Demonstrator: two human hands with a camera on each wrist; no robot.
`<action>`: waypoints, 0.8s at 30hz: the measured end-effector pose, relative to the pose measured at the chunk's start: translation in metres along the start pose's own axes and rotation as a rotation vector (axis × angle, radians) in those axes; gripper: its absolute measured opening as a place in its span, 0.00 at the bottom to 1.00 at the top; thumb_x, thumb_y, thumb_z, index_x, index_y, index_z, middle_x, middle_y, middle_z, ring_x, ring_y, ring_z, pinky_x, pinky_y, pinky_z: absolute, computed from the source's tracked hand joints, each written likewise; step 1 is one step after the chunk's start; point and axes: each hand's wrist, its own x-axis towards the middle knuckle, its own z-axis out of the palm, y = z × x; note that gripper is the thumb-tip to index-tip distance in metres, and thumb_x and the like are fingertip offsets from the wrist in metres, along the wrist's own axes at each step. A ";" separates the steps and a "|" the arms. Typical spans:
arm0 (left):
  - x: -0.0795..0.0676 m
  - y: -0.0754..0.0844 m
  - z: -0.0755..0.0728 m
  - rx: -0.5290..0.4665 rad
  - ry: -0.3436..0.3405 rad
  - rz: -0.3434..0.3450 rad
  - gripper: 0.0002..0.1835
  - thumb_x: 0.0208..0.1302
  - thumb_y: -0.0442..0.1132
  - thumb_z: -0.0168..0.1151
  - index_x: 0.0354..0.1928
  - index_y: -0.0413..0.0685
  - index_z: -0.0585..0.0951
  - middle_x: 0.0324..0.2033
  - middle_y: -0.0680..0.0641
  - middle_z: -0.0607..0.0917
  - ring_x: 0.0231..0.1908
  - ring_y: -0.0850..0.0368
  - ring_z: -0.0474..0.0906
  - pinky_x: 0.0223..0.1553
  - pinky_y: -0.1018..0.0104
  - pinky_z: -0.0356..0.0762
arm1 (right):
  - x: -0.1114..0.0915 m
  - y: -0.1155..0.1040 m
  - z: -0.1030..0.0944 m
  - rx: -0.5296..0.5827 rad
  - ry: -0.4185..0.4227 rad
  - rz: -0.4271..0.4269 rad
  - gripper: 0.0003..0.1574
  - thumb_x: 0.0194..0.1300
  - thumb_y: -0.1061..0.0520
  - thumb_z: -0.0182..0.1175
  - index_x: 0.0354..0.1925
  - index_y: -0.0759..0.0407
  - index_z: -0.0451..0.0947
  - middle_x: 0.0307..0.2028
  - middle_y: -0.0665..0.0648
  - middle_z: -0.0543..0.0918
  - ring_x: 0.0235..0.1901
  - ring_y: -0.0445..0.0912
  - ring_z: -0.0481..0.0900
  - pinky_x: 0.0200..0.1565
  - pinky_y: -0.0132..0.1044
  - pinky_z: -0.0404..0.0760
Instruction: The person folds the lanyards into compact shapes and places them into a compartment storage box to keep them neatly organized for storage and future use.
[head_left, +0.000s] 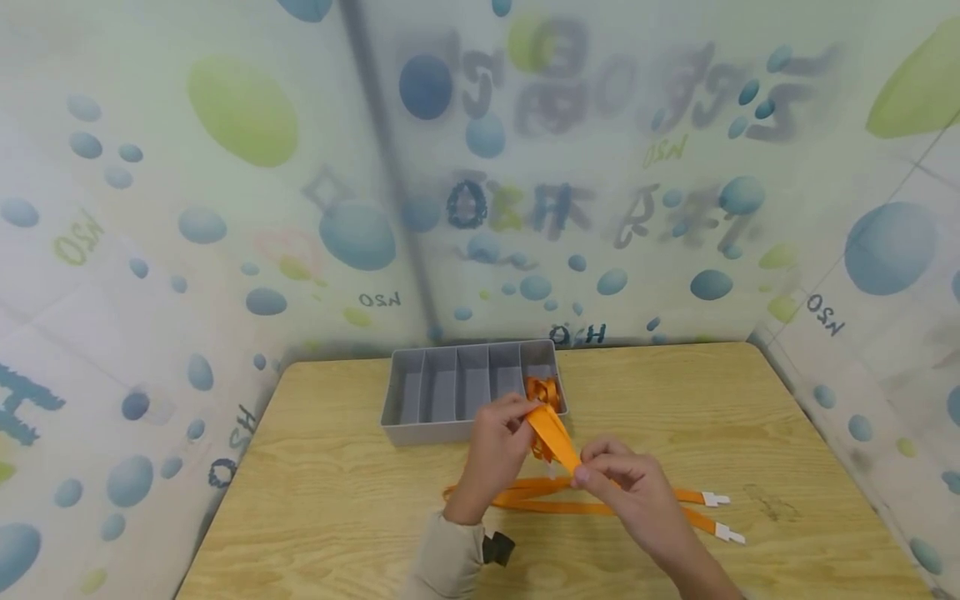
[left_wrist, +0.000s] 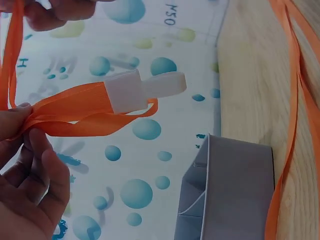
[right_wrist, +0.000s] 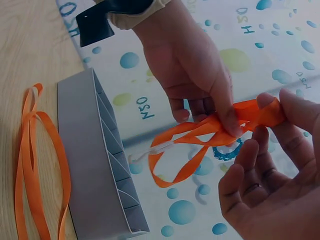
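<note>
Between both hands is an orange lanyard (head_left: 552, 435), folded in loops, with a white plastic clip (left_wrist: 125, 93) at one end. My left hand (head_left: 498, 437) pinches the folded strap between thumb and fingers; in the left wrist view that hand (left_wrist: 35, 185) has the clip end sticking out past it. With thumb and index finger, my right hand (head_left: 633, 492) pinches the strap's other end, its remaining fingers loosely bent in the right wrist view (right_wrist: 275, 185). Below the hands, more orange lanyard straps (head_left: 525, 498) lie on the table, with two white clips (head_left: 729, 533) at their right ends.
A grey divided box (head_left: 435, 432) stands at the table's back, just beyond the left hand. Its rightmost compartment holds a bundled orange lanyard (head_left: 545, 390). The wooden table (head_left: 337, 492) meets patterned walls (head_left: 480, 275) at the back and sides.
</note>
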 end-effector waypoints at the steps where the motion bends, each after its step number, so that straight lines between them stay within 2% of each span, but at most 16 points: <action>1: 0.000 0.001 -0.001 -0.022 0.002 -0.015 0.09 0.67 0.28 0.61 0.44 0.39 0.88 0.30 0.49 0.84 0.23 0.62 0.72 0.23 0.70 0.75 | 0.000 0.001 0.001 -0.010 0.014 0.002 0.11 0.71 0.67 0.58 0.34 0.64 0.86 0.38 0.57 0.78 0.40 0.47 0.75 0.45 0.40 0.81; 5: 0.003 0.006 -0.003 -0.084 0.009 -0.049 0.09 0.67 0.26 0.60 0.42 0.37 0.88 0.30 0.46 0.85 0.27 0.58 0.76 0.25 0.70 0.78 | -0.001 0.002 0.004 -0.010 0.075 0.019 0.09 0.69 0.66 0.60 0.35 0.65 0.87 0.38 0.56 0.82 0.40 0.47 0.78 0.45 0.39 0.81; 10: 0.005 0.016 -0.006 -0.132 -0.001 -0.062 0.09 0.66 0.23 0.59 0.41 0.32 0.88 0.30 0.41 0.85 0.24 0.49 0.75 0.24 0.72 0.76 | 0.000 0.003 0.008 0.030 0.144 0.030 0.06 0.67 0.67 0.62 0.37 0.69 0.86 0.38 0.58 0.85 0.38 0.47 0.81 0.44 0.38 0.83; 12: 0.007 0.028 -0.010 -0.141 -0.011 -0.056 0.09 0.65 0.21 0.58 0.41 0.30 0.87 0.30 0.39 0.84 0.22 0.50 0.74 0.24 0.73 0.74 | 0.000 0.003 0.009 0.035 0.158 0.016 0.06 0.67 0.67 0.62 0.38 0.70 0.85 0.37 0.58 0.85 0.37 0.47 0.81 0.43 0.38 0.83; 15: 0.008 0.046 -0.016 -0.145 -0.019 -0.033 0.10 0.64 0.19 0.57 0.40 0.28 0.86 0.29 0.39 0.83 0.22 0.57 0.71 0.25 0.73 0.74 | 0.001 0.003 0.011 0.029 0.178 0.007 0.05 0.66 0.68 0.63 0.40 0.69 0.84 0.37 0.58 0.86 0.34 0.46 0.81 0.40 0.38 0.84; 18: 0.007 0.040 -0.015 -0.154 -0.029 -0.020 0.09 0.65 0.21 0.58 0.41 0.30 0.87 0.30 0.40 0.84 0.25 0.61 0.71 0.27 0.73 0.75 | 0.002 0.002 0.011 0.008 0.195 0.006 0.06 0.65 0.68 0.64 0.41 0.69 0.83 0.36 0.57 0.86 0.33 0.45 0.81 0.37 0.37 0.85; 22: 0.006 0.022 -0.013 -0.189 -0.052 -0.023 0.09 0.68 0.27 0.60 0.42 0.36 0.88 0.32 0.43 0.84 0.27 0.59 0.75 0.29 0.67 0.81 | 0.005 0.001 0.011 -0.050 0.216 0.036 0.11 0.64 0.66 0.66 0.45 0.69 0.82 0.34 0.56 0.86 0.32 0.45 0.82 0.36 0.37 0.85; 24: 0.007 0.025 -0.014 -0.208 -0.066 -0.014 0.08 0.68 0.28 0.61 0.41 0.36 0.88 0.33 0.44 0.84 0.29 0.59 0.76 0.30 0.61 0.83 | 0.008 0.001 0.009 -0.087 0.223 0.061 0.15 0.62 0.65 0.68 0.48 0.68 0.82 0.32 0.56 0.86 0.30 0.45 0.83 0.36 0.37 0.84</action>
